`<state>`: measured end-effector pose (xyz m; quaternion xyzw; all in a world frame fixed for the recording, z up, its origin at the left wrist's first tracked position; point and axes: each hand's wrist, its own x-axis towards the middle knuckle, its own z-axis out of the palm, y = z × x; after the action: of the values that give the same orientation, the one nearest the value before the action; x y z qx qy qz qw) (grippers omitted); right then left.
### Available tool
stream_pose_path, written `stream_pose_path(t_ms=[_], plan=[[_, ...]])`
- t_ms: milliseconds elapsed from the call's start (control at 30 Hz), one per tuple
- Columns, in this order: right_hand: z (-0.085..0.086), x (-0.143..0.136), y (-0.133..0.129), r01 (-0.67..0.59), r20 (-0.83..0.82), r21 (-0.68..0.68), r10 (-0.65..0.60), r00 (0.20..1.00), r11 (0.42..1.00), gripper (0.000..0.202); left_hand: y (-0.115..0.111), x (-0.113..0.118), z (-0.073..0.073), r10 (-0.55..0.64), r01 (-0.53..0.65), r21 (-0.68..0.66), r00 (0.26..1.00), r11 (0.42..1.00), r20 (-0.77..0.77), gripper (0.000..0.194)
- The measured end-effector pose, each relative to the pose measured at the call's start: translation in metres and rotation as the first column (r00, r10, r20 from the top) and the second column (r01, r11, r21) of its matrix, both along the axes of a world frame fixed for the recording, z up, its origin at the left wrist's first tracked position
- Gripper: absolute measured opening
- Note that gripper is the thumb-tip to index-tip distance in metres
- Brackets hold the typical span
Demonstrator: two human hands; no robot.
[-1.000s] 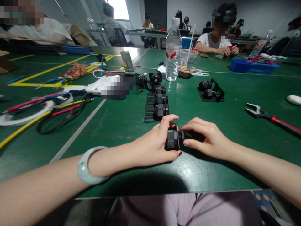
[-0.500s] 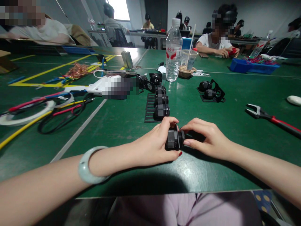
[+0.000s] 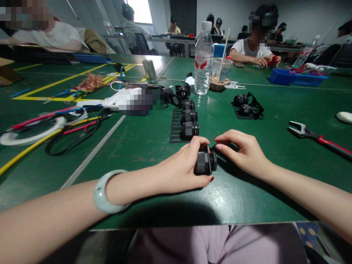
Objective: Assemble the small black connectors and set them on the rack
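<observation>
My left hand [image 3: 184,167] is wrapped round a black cable gland [image 3: 202,162] with a thin black plate across it, held low over the table. The gland's ringed end [image 3: 214,161] points right, and part of its body is hidden by my fingers. Just right of it hovers my right hand [image 3: 244,150], apart from the gland, thumb and forefinger slightly parted with nothing visible between them. Beyond my left hand stands a row of similar black glands [image 3: 189,129] on slotted plates. Another pair of glands [image 3: 245,109] on a black bracket lies farther right.
Red-handled pliers [image 3: 319,138] lie at right. A water bottle [image 3: 202,62] and a plastic cup with a straw [image 3: 220,69] stand at the back. Coloured cables [image 3: 35,150] and copper wire [image 3: 90,83] are at left. A co-worker [image 3: 254,47] sits opposite, near a blue bin [image 3: 283,77].
My right hand has let go of the gland's ringed end and lifted slightly up and away. My left hand keeps its grip, almost unmoved.
</observation>
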<state>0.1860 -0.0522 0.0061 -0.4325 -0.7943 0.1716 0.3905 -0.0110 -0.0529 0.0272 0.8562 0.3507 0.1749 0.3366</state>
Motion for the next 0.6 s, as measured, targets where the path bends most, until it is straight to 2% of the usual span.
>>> stream_pose_path(t_ms=[267, 600], plan=[[-0.003, -0.013, 0.010, -0.041, -0.104, -0.011, 0.040, 0.994, 0.999, 0.009, -0.001, 0.000, 0.001, 0.007, -0.007, 0.006, 1.000, 1.000, -0.002, 0.053], [-0.002, -0.013, 0.010, -0.043, -0.124, -0.012, 0.041, 0.991, 0.999, 0.009, 0.000, 0.001, 0.000, 0.006, -0.006, 0.010, 1.000, 1.000, -0.001, 0.054]])
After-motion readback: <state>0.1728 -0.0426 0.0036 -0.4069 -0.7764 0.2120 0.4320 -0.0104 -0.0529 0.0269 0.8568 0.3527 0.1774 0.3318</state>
